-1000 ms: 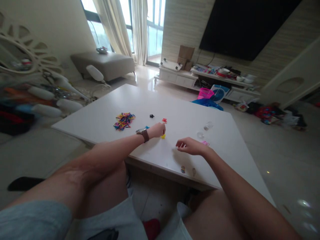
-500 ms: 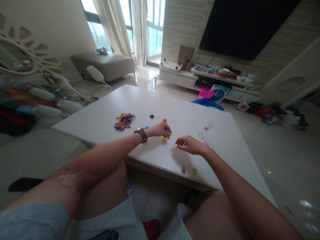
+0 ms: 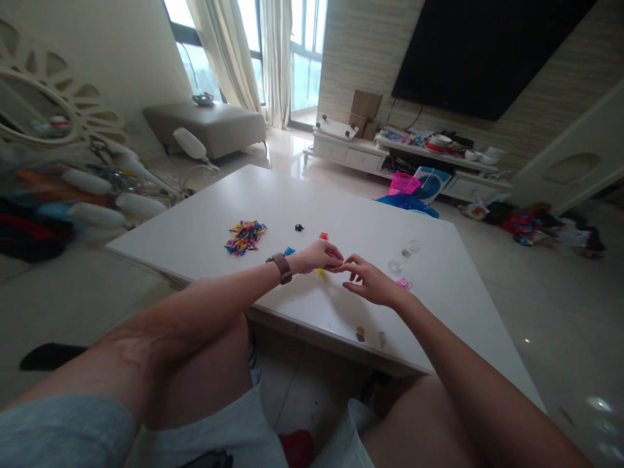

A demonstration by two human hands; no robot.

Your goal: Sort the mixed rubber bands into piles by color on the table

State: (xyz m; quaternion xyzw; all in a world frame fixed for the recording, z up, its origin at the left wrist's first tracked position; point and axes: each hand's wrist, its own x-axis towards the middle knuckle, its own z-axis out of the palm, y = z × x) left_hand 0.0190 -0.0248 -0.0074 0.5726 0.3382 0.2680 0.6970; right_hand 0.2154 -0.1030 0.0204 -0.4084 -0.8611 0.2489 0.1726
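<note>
My left hand (image 3: 322, 257), with a brown watch (image 3: 281, 268) on its wrist, is closed in a pinch above the white table (image 3: 341, 312). Whatever is between those fingertips is too small to make out. My right hand (image 3: 374, 284) reaches in from the right, fingers bent but apart, its foremost fingertips meeting the left ones. Just below the left hand lies a small yellow pile (image 3: 322, 273), partly covered. Small red pieces (image 3: 324, 236) lie beyond it, blue pieces (image 3: 289, 251) beside the wrist, and pink pieces (image 3: 403, 283) near the right hand.
A heap of mixed coloured small pieces (image 3: 246, 237) lies at left, with a black cluster (image 3: 299, 227) nearby. Clear containers (image 3: 410, 248) stand at right. A small yellow-and-blue figure (image 3: 360, 334) and a pale small item (image 3: 383, 338) lie near the front edge.
My right hand has moved up and left, and its fingertips now meet those of my left hand. The left hand has lifted slightly away from the yellow pieces.
</note>
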